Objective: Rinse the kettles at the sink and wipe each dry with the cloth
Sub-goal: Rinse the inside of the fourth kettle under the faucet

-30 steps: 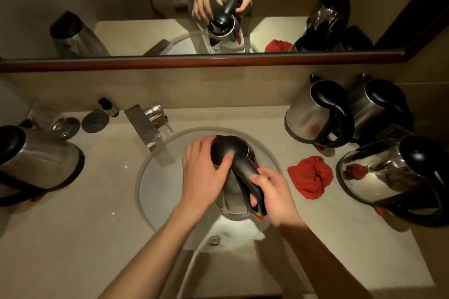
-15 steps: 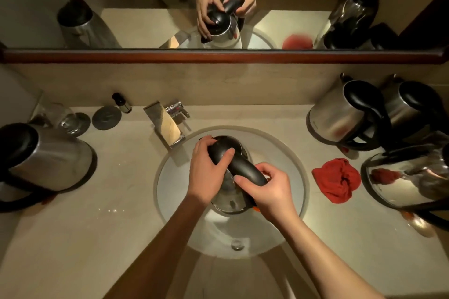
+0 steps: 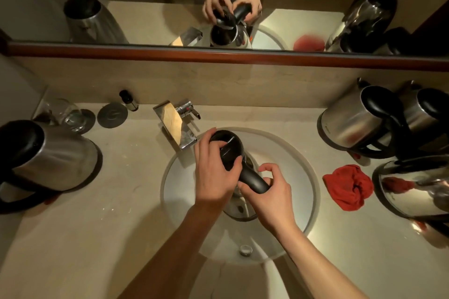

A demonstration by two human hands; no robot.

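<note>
Head view showed both hands, left hand [image 3: 213, 175] and right hand [image 3: 272, 192], gripping the kettle [image 3: 233, 153] over the sink [image 3: 303, 177]; rinsing probably needed the tap [image 3: 187, 109] next.

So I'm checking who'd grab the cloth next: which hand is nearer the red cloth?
Right. The right hand grips the handle of the kettle over the sink, on the side toward the red cloth; the left hand holds the lid, farther away.

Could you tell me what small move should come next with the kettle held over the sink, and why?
Probably lift the lid open. The left hand grips the black lid while the right hand holds the handle, the kettle sits over the basin beside the tap, and no water shows running.
</note>
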